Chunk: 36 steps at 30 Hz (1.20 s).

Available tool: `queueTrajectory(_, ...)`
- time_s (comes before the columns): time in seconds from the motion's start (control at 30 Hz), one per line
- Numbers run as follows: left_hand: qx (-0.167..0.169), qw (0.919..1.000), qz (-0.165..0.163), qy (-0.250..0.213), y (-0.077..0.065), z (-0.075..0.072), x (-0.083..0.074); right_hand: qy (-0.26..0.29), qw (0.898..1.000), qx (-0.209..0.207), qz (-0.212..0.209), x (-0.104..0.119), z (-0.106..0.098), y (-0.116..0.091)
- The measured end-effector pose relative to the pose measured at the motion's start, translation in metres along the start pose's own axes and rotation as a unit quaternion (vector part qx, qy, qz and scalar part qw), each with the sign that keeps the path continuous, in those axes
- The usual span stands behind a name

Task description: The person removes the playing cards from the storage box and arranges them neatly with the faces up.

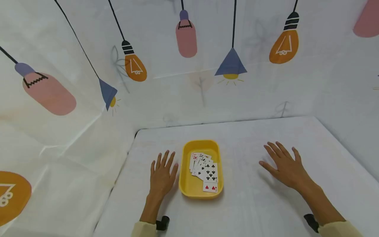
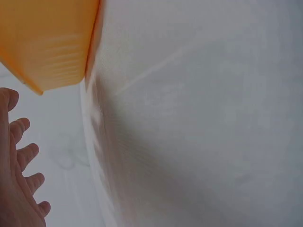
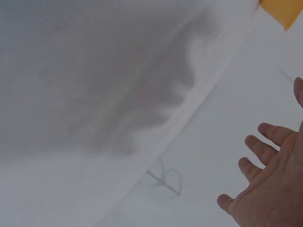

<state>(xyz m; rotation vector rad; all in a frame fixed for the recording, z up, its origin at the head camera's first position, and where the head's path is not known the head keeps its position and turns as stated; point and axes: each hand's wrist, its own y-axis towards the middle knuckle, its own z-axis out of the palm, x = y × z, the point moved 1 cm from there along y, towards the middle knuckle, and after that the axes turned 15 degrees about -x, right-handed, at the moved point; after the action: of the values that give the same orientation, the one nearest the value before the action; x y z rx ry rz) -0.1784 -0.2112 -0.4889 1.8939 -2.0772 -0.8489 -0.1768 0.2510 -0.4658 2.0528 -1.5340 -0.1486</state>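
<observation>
Cream sleeves (image 1: 144, 230) rise from the bottom of the head view, a black device (image 1: 162, 223) at each wrist, and beyond them the left hand (image 1: 162, 179) and right hand (image 1: 287, 169) hover or rest, which I cannot tell, fingers straight and spread wide. The yellow tray (image 1: 190, 190) sits on the white surface (image 1: 240, 184), just beside the left hand's thumb and well apart from the right hand; in it, overlapping playing cards (image 1: 204, 168) lie face up. Behind stands a white sheet (image 1: 165, 102) printed with hanging lamps (image 1: 186, 39).
</observation>
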Motion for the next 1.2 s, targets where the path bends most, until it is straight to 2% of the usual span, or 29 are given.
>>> queueTrajectory(0.13,-0.017,0.9998,0.005,-0.004,-0.004,-0.004,-0.002,0.011,1.000,-0.009,0.007,0.002,-0.001,-0.007)
queueTrajectory(0.23,-0.017,0.9997,0.003,-0.019,-0.012,-0.004,-0.005,0.024,1.000,-0.002,0.012,0.004,0.003,-0.017)
queueTrajectory(0.3,-0.010,0.9987,-0.016,-0.048,-0.014,-0.001,-0.007,0.031,0.999,-0.001,0.011,0.004,0.004,-0.020)
queueTrajectory(0.37,-0.006,0.9931,-0.060,-0.101,-0.014,0.000,-0.011,0.037,0.999,-0.011,0.006,0.005,0.002,-0.019)
queueTrajectory(0.43,-0.009,0.9784,-0.115,-0.171,-0.011,0.001,-0.017,0.042,0.999,-0.025,0.001,0.006,-0.002,-0.016)
queueTrajectory(0.5,-0.019,0.9553,-0.174,-0.238,-0.006,0.003,-0.021,0.050,0.998,-0.038,-0.004,0.008,-0.007,-0.013)
queueTrajectory(0.57,-0.026,0.9328,-0.224,-0.281,-0.002,0.005,-0.023,0.059,0.997,-0.044,-0.009,0.013,-0.011,-0.010)
queueTrajectory(0.7,-0.017,0.8890,-0.318,-0.329,0.004,0.007,-0.021,0.100,0.993,-0.069,-0.015,0.027,-0.017,-0.007)
queueTrajectory(0.77,0.001,0.8634,-0.359,-0.354,0.004,0.010,-0.021,0.138,0.988,-0.066,0.000,0.035,-0.018,-0.012)
queueTrajectory(0.83,0.016,0.8438,-0.387,-0.372,0.004,0.011,-0.020,0.170,0.983,-0.061,0.014,0.044,-0.020,-0.017)
queueTrajectory(0.9,0.028,0.8374,-0.396,-0.376,0.004,0.013,-0.020,0.193,0.979,-0.048,0.034,0.052,-0.020,-0.023)
queueTrajectory(0.97,0.037,0.8362,-0.396,-0.377,0.003,0.015,-0.020,0.201,0.978,-0.042,0.039,0.060,-0.020,-0.027)
queueTrajectory(1.07,0.040,0.8318,-0.398,-0.384,0.003,0.019,-0.022,0.203,0.978,-0.044,0.017,0.069,-0.017,-0.027)
queueTrajectory(1.2,0.025,0.8153,-0.415,-0.403,0.001,0.024,-0.025,0.199,0.979,-0.038,-0.020,0.080,-0.007,-0.020)
